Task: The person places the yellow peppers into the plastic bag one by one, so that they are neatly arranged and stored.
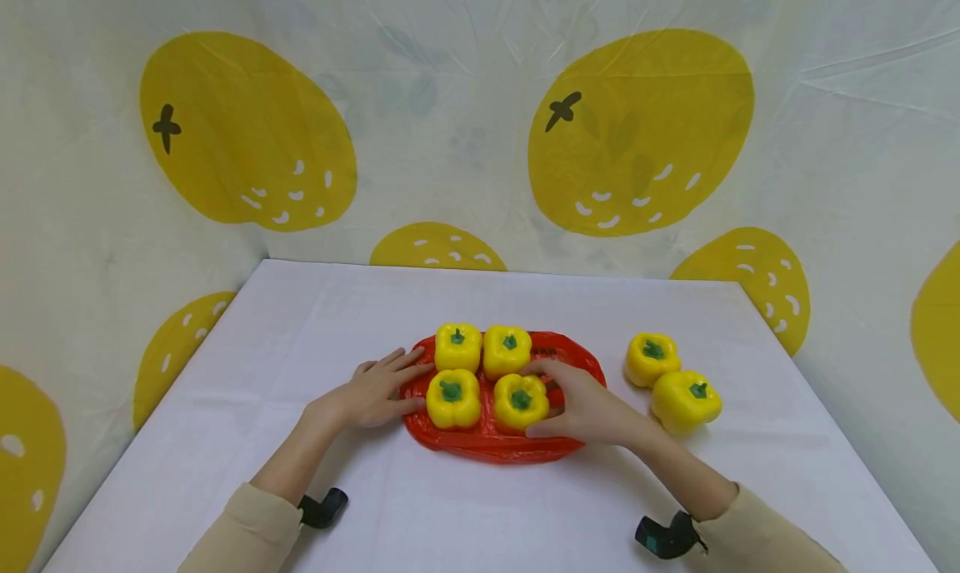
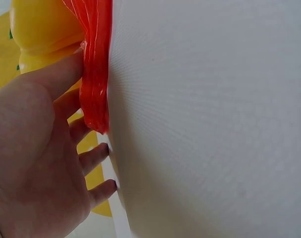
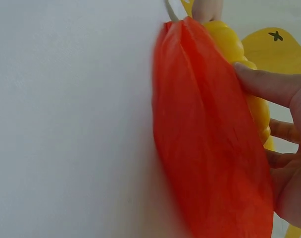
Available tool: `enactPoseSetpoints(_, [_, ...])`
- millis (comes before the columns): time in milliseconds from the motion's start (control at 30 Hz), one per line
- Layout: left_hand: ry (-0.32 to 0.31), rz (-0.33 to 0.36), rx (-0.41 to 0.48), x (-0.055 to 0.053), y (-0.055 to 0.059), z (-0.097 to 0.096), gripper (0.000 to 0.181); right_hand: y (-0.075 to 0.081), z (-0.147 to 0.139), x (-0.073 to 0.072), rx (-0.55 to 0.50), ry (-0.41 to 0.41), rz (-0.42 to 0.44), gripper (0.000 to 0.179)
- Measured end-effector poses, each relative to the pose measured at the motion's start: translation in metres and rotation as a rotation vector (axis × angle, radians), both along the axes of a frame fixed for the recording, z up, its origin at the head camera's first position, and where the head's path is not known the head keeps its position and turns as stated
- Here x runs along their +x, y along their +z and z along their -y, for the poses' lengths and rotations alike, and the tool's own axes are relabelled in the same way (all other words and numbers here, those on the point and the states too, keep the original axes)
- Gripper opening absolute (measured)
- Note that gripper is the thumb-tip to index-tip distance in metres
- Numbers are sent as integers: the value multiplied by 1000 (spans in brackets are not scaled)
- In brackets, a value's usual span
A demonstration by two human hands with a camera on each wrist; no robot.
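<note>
A red plastic bag (image 1: 480, 445) lies flat on the table, with several yellow bell peppers standing on it in two rows, green stems up. My right hand (image 1: 592, 406) curls its thumb and fingers round the front right bell pepper (image 1: 521, 401); in the right wrist view the thumb (image 3: 269, 84) presses on its side above the bag. On the bag's left edge rests my left hand (image 1: 375, 391), fingers spread and fairly straight. Its thumb tip is by the front left bell pepper (image 1: 453, 400). Behind stand a back left pepper (image 1: 457, 347) and a back right pepper (image 1: 507, 351).
Two more yellow bell peppers, one farther back (image 1: 652, 359) and one nearer (image 1: 686, 401), stand close together on the white table (image 1: 360, 306), right of the bag. A patterned cloth (image 1: 442, 123) hangs behind and at the sides. Each wrist carries a small black device.
</note>
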State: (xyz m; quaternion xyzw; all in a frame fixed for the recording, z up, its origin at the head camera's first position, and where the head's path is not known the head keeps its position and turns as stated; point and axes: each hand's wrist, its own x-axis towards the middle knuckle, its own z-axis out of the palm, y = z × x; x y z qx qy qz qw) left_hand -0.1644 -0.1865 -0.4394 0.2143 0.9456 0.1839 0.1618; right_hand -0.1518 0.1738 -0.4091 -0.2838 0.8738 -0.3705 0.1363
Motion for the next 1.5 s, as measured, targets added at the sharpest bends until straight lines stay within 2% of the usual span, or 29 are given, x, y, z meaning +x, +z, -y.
enactPoseSetpoints(233, [-4,-2,19,1,1,0,71,-2,8,6,10,-37,-22,72])
enactPoseSetpoints(633, [-3,-1,23,1,2,0,70,-2,6,8,-31,-22,-17,73])
enactPoseSetpoints(867, [-2,-1,17,1,2,0,71,0,-6,4,-61,-40,58,66])
enactPoseSetpoints(1033, [0,0,16,1,3,0,71,3,-18,-1,-72,-21,39,60])
enactPoseSetpoints(1267, [-1,-3,16,2,3,0,70,9,-30,-4,-33,-85,6,51])
enactPoseSetpoints(1500, [-2,-1,18,1,1,0,71,7,-34,-4,-19,-80,-12,45])
